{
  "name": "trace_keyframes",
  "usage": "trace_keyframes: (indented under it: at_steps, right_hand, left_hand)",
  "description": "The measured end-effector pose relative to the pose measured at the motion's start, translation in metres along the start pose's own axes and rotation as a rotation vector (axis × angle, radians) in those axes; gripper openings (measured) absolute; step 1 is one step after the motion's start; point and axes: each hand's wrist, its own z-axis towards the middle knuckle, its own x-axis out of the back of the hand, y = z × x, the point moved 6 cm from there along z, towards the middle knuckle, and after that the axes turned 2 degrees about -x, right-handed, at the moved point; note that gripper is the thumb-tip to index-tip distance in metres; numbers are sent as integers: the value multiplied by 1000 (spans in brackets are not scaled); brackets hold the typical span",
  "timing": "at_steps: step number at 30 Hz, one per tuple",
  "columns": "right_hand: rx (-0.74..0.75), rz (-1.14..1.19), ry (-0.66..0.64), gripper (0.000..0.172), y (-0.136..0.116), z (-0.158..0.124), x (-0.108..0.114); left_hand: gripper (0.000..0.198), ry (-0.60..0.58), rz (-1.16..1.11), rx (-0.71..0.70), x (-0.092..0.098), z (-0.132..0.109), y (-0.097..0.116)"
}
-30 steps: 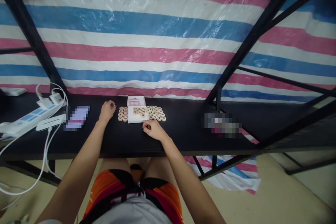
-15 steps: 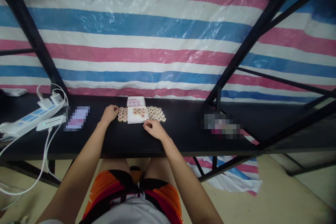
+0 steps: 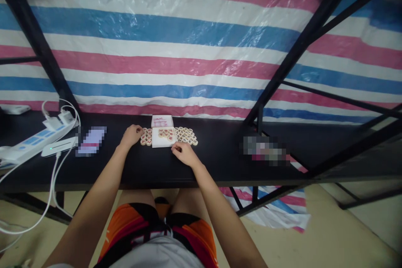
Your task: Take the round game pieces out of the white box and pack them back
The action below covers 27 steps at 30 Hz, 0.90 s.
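A small white box (image 3: 160, 143) lies open on the black table, its lid (image 3: 161, 121) at the back. Inside it are several round Chinese chess pieces (image 3: 166, 133) with red marks. Left of the box, more red-marked pieces (image 3: 146, 137) stand in rows. A larger group of dark-marked pieces (image 3: 187, 135) lies on its right. My left hand (image 3: 132, 135) rests by the left rows, fingers curled in, the tips close to the nearest pieces. Beside the box's front right corner is my right hand (image 3: 184, 153), fingers closed; what they hold, if anything, is hidden.
On the left are a white power strip (image 3: 36, 140) with plugs and cables, a white device (image 3: 59, 146) and a blurred-out phone-like item (image 3: 92, 141). A blurred-out object (image 3: 265, 148) lies at the right. Black metal posts (image 3: 282, 73) and a striped sheet (image 3: 163, 67) stand behind the table.
The whole view has shifted very slightly. Both hands and the chess pieces keep almost the same places relative to the box.
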Motion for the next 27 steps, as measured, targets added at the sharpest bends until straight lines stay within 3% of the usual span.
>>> trace_keyframes:
  at_steps: [8, 11, 15, 19, 27]
  right_hand:
    - [63, -155, 18, 17, -5, -2, -3]
    - [73, -356, 99, 36, -17, 0, -4]
    - [-14, -632, -49, 54, -24, 4, -19]
    - [-111, -736, -99, 54, -21, 5, -22]
    - [-117, -722, -114, 41, -19, 4, -21]
  left_hand:
    - [27, 21, 26, -99, -3, 1, 10]
    - [28, 0, 25, -157, -7, 1, 19]
    - [31, -21, -23, -257, -10, -1, 35]
    - [30, -53, -61, -343, -13, -5, 48]
    - [28, -112, -103, -451, -22, -12, 65]
